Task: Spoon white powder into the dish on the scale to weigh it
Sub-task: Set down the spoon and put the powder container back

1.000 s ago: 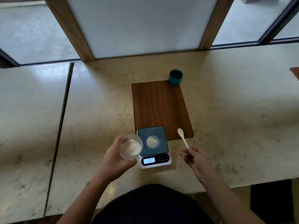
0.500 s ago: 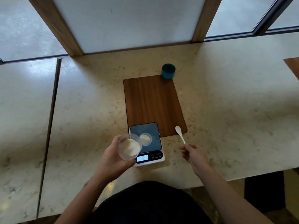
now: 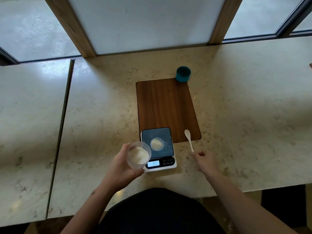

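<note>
The right hand [image 3: 205, 160] pinches the white plastic spoon [image 3: 188, 139] by its handle end; the long axis points away, bowl empty, right of the small clear dish [image 3: 157, 144]. The dish, holding white powder, sits on the digital scale [image 3: 159, 149]. The left hand [image 3: 121, 168] grips the clear plastic cup [image 3: 138, 155] of powder, left of the spoon.

Both forearms are being shown bare, no sleeves reaching the left hand [image 3: 120, 168] or right hand [image 3: 205, 162]; dark clothing is being worn below them.
</note>
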